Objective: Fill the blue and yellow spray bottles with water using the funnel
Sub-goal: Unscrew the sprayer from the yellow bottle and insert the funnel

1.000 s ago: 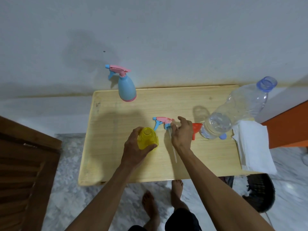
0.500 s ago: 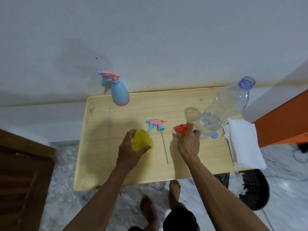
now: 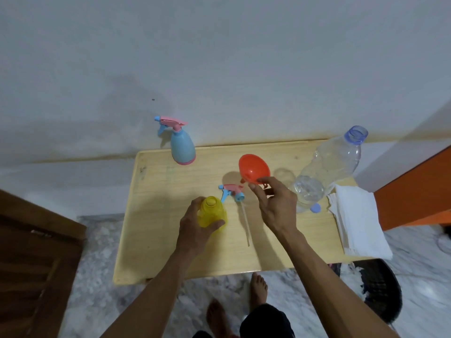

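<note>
- Yellow spray bottle (image 3: 211, 214) stood upright on the wooden table (image 3: 156, 230), uncapped, with the left hand (image 3: 195, 228) curled round its body.
- Its trigger head (image 3: 231, 190) lay on the table just beside it, tube pointing toward the near edge.
- Right hand (image 3: 275, 206) pinched the orange funnel (image 3: 253, 169) by its rim, raised above the table.
- Blue spray bottle (image 3: 182, 147) stood capped at the far edge.
- Clear water bottle (image 3: 327, 167), open, stood at the right, next to folded white cloth (image 3: 358, 218).

Dim, soft indoor light; blurry shadows fall on the wall (image 3: 122, 98) beyond the left hand (image 3: 192, 230). Wide-angle bending at edges, slightly soft focus throughout.
</note>
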`<state>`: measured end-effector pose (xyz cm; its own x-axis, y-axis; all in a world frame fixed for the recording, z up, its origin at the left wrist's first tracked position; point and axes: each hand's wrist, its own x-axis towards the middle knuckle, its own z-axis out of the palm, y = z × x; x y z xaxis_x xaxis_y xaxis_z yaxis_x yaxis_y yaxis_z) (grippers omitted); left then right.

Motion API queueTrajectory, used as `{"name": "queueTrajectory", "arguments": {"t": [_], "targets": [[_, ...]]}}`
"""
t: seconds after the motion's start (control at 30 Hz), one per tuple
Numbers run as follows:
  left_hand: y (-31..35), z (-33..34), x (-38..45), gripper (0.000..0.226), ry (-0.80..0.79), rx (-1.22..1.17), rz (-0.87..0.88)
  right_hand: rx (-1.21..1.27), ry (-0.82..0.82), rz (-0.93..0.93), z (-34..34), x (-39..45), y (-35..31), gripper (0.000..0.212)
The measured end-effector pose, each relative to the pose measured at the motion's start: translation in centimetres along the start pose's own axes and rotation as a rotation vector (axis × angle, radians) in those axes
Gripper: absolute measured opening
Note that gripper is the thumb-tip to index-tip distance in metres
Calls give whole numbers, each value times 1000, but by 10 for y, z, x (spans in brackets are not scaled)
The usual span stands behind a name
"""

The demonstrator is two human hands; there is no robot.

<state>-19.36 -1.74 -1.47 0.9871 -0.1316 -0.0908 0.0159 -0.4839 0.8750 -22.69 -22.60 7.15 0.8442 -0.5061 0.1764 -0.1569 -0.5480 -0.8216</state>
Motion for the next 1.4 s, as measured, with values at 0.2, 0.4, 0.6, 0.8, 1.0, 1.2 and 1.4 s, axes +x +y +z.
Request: {"name": "queueTrajectory", "arguments": {"t": [0.2, 0.4, 0.6, 0.8, 1.0, 1.2, 1.4], "targets": [[4, -1, -2, 74, 7, 6, 37, 114, -208, -149, -3, -8, -36, 17], [8, -3, -3, 74, -17, 8, 29, 80, -320, -239, 6, -13, -31, 21], [15, -6, -5, 87, -31, 26, 23, -14, -422, -345, 9, -16, -31, 26], [16, -5, -4, 82, -20, 19, -2, -13, -440, -355, 13, -19, -27, 26], [15, -6, -4, 80, -33, 29, 19, -29, -432, -329, 12, -20, -28, 27], [16, -7, -6, 82, -27, 8, 30, -30, -436, -276, 3, -26, -27, 51], [28, -26, -18, 126, 0, -124, -3, 45, -32, -201, -30, -25, -18, 56]]}}
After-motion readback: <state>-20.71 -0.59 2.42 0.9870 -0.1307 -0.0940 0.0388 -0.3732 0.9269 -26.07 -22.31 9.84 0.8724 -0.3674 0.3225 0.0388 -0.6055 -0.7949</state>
